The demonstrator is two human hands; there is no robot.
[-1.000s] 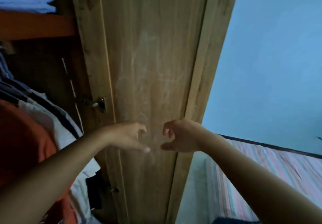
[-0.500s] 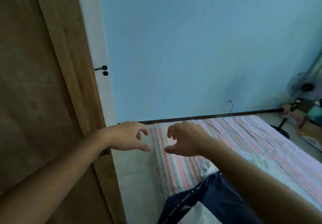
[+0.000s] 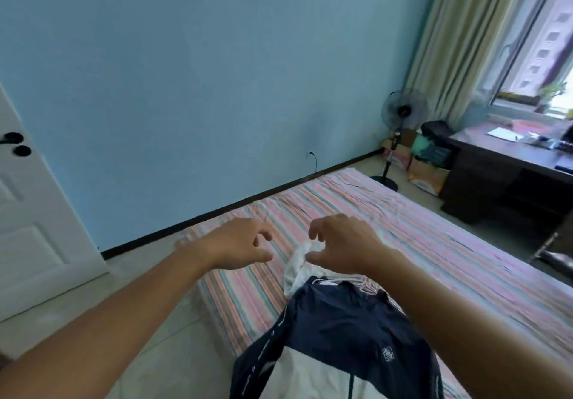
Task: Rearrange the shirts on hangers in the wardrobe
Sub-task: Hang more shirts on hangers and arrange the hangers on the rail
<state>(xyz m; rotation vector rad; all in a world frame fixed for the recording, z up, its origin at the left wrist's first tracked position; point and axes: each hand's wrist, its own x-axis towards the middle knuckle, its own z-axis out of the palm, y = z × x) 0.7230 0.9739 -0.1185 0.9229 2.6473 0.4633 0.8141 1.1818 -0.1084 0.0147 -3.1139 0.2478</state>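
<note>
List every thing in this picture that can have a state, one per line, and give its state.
Left hand: loosely curled, holding nothing, above the bed.
Right hand: loosely curled, holding nothing.
Navy and white jacket: lying on the striped pink bed sheet.
White garment: crumpled beside the jacket's collar.
Black standing fan: upright.
Beige curtain: drawn aside.

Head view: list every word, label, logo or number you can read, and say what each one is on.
No text here can be read.
Navy jacket, small chest emblem: too blurred to read.
Same jacket, white lettering down its sleeve: too small and blurred to read.
Cardboard boxes beside the standing fan: printing too blurred to read.
Papers on the desk: nothing legible.
</note>
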